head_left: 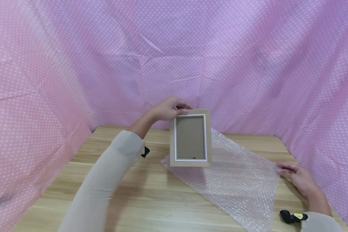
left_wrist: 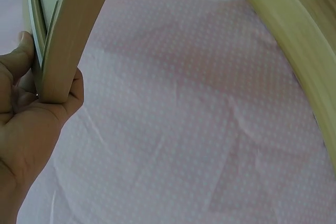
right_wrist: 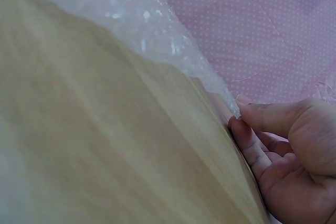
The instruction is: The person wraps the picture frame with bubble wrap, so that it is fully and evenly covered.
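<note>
A picture frame (head_left: pixel 190 138), light wood with a white inner border, stands upright above the table in the head view. My left hand (head_left: pixel 171 109) grips its top left corner, thumb on the front face; the left wrist view shows the left hand (left_wrist: pixel 31 114) with fingers behind the frame's edge (left_wrist: pixel 79 35). A sheet of bubble wrap (head_left: pixel 243 177) spreads behind and right of the frame, over the table. With thumb and fingertip my right hand (head_left: pixel 300 178) pinches the sheet's right corner. That pinch on the bubble wrap (right_wrist: pixel 173 56) also shows at the right hand (right_wrist: pixel 294 150) in the right wrist view.
The wooden table (head_left: pixel 150 206) lies under both arms. Pink dotted cloth (head_left: pixel 174 71) hangs behind the table and along both its sides. Black straps or devices show at both cuffs, the right one (head_left: pixel 293 217) with a yellow label.
</note>
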Motion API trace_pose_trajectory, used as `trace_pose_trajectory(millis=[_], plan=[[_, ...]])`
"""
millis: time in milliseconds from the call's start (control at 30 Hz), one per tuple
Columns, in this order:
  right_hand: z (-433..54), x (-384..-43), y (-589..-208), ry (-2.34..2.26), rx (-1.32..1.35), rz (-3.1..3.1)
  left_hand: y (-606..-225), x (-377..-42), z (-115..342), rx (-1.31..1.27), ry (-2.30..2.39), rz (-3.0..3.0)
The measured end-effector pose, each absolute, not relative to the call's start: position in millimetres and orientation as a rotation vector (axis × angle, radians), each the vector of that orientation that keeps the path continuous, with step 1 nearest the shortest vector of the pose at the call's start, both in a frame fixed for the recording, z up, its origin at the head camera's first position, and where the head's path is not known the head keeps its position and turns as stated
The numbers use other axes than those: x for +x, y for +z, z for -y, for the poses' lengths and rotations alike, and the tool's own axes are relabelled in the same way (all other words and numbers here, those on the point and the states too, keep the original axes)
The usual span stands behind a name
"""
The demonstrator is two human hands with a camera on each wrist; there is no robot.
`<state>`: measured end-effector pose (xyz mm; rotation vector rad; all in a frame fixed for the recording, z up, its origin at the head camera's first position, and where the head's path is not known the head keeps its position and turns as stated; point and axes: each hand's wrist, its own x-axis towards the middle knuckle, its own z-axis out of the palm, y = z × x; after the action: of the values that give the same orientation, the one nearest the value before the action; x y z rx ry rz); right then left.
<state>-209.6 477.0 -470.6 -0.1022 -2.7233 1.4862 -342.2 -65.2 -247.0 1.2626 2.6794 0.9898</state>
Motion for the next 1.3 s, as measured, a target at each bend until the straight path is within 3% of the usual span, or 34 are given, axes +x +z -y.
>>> trace_pose_trajectory(millis=[1033, 1300], plan=[[-479, -210, -474, 1.454, -0.079, 2.712, -287, -353, -44, 1.239, 1.251, -2.474], [-478, -210, -472, 1.459, -0.095, 2.724, -301, -352, -69, 1.390, 1.199, -2.446]])
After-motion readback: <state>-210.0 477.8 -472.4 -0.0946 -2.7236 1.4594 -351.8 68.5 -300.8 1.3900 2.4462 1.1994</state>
